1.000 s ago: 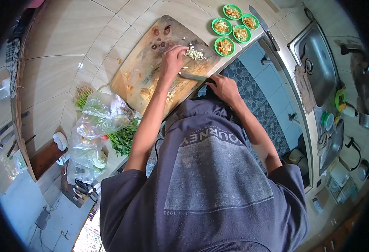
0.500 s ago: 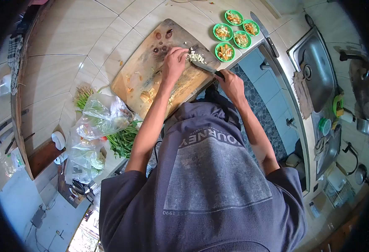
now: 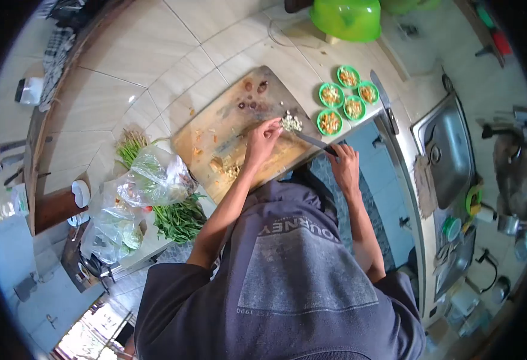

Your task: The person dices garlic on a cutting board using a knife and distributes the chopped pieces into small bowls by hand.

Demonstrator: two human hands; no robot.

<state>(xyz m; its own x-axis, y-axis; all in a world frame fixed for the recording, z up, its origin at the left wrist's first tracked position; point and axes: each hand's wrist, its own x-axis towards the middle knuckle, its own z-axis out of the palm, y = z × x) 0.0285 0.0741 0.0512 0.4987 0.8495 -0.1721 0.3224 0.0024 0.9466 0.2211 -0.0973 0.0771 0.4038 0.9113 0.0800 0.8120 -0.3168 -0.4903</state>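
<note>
My right hand [image 3: 345,162] is wrapped around the dark handle of a kitchen knife [image 3: 312,140], whose blade reaches left over the edge of the wooden chopping board [image 3: 206,180]. At the blade's far end is a small pile of finely chopped white pieces, possibly garlic [image 3: 291,122]. My left hand [image 3: 264,143] is over the board with its fingers drawn together, fingertips at the left side of that pile. Whether anything is pinched in them is hidden. Pale orange-brown scraps [image 3: 224,168] lie scattered on the board nearer my left forearm.
Several small green bowls [image 3: 330,95] of chopped vegetables stand right of the board, beside a second knife [image 3: 384,99]. A green basin [image 3: 347,19] is at the back. Plastic bags [image 3: 155,180] and leafy greens [image 3: 179,219] lie left. A sink [image 3: 449,141] is at right.
My view has tilted up, so the counter appears lower and the green basin has come into sight. Both hands stay near the chopped pile; the knife remains in my right hand.
</note>
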